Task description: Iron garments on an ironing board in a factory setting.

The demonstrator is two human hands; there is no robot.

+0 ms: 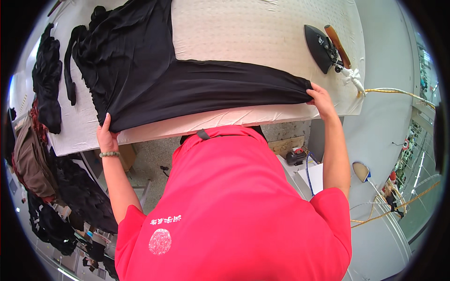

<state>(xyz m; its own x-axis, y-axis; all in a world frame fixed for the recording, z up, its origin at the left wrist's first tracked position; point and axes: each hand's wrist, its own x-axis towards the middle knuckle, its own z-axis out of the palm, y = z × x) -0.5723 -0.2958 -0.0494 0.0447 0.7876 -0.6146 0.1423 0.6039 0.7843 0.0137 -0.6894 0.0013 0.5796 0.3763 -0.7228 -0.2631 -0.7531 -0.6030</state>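
Note:
A black long-sleeved garment (pixel 136 70) lies spread over the left part of a padded white table (pixel 243 37). One sleeve stretches rightward along the near edge. At the sleeve's narrow cuff, my right hand (pixel 321 99) pinches the end between thumb and fingers. My left hand (pixel 108 135), with a beaded bracelet at the wrist, grips the garment's near left corner, beside a gathered edge. That hand's thumb lies on top and its fingers are partly hidden underneath. Between both hands the sleeve lies fairly flat, with long soft creases.
A dark iron (pixel 319 49) with a wooden handle rests at the table's far right, its wrapped hose (pixel 401 92) running off right. More black clothing (pixel 47 79) lies at the left edge, and a brown garment (pixel 33 157) hangs there. A second iron-like tool (pixel 361 172) sits lower right.

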